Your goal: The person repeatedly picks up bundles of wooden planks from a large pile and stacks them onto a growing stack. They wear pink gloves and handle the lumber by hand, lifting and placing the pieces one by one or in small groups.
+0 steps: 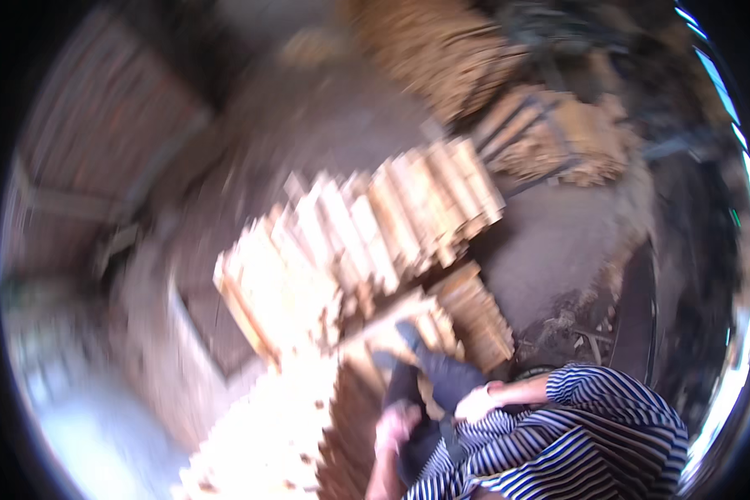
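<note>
"Striped shirt (575,446), dark and pale bands, bunched into folds. What's the wood like?"

"Rough, straight-edged strips. The near stack (258,433) on the left is bleached by glare, its right side a jagged row of ends. The middle stack (367,221) has long pieces side by side, pale on top, uneven at the ends."

"Anything in the way?"

"That middle stack stands just ahead of the feet (408,335), with a browner small stack (475,317) to their right. Farther off are a strip heap (442,58) and a pile (550,137) crossed by dark bars."

"And the hands?"

"Left hand (398,423) hangs low beside the dark trousers (458,379), its forearm coming up from the lower edge; the near stack is the wood closest to it. Right hand (477,403) lies across the lap, elbow bent outward. Both are blurred, so I can't tell whether either is curled or spread."
</note>
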`<state>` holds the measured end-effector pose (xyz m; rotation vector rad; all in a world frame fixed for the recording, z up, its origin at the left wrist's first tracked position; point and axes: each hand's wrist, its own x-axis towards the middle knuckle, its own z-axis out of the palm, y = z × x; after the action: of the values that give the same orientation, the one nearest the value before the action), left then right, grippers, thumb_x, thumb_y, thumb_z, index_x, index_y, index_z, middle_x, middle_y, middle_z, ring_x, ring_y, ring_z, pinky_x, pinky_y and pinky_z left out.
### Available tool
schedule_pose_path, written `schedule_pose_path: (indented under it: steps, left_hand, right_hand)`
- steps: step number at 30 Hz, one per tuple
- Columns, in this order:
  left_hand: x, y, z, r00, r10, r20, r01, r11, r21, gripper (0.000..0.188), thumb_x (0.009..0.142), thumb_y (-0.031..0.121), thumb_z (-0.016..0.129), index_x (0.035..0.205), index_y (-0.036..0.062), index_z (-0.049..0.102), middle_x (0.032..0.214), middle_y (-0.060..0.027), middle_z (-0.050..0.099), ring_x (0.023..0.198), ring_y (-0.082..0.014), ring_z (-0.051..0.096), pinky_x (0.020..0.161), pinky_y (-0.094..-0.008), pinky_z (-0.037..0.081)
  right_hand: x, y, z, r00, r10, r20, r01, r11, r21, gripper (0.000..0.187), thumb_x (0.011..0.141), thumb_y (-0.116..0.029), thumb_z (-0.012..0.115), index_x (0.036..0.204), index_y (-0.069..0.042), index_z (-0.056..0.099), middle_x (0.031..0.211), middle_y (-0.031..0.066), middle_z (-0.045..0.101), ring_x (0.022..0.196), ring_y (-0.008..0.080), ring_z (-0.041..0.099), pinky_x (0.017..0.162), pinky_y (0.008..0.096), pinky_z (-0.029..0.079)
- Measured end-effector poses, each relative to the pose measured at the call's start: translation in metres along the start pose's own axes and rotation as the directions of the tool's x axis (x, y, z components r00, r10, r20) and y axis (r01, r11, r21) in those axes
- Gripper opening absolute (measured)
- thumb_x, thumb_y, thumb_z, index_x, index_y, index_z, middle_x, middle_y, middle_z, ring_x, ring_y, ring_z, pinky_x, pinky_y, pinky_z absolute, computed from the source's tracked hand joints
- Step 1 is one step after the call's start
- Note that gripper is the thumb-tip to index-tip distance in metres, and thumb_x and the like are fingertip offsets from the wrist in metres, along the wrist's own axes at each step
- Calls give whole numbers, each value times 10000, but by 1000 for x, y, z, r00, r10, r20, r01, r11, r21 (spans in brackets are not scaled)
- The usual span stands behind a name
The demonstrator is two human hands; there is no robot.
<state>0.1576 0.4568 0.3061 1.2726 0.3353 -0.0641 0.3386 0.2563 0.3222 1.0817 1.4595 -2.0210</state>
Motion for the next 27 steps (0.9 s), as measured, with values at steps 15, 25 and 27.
schedule_pose_path:
  steps: [15, 25, 27]
  left_hand:
    - [-28, -322, -52, 285, -758, -586, -26, 605, -796, 522, 873, 440, 704, 1228, 77, 586, 942, -149, 638, 881, -293, 588, 749, -440, 481]
    - [-88, -451, -223, -297, -422, -857, 641, 578, -506, 1006, 730, 536, 833, 1447, -17, 395, 1332, -298, 584, 1232, -440, 572, 1025, -467, 476]
    - [-94, -473, -249, -352, -471, -809, 624, 526, -578, 1068, 690, 526, 862, 1482, 7, 371, 1422, -282, 522, 1291, -412, 535, 1067, -438, 451]
  right_hand:
    - [122, 35, -154, 790, 220, -573, -60, 957, 285, 585, 888, -401, 668, 1394, -124, 566, 1164, 139, 710, 1096, 299, 663, 966, 373, 493]
    - [280, 84, -285, 807, 156, -570, -129, 988, 88, 635, 905, -364, 663, 1451, -94, 484, 1319, 181, 637, 1220, 328, 605, 1041, 394, 463]
    - [307, 83, -299, 792, 127, -597, -95, 992, 85, 629, 908, -353, 666, 1449, -88, 485, 1341, 188, 622, 1229, 328, 599, 1049, 389, 460]
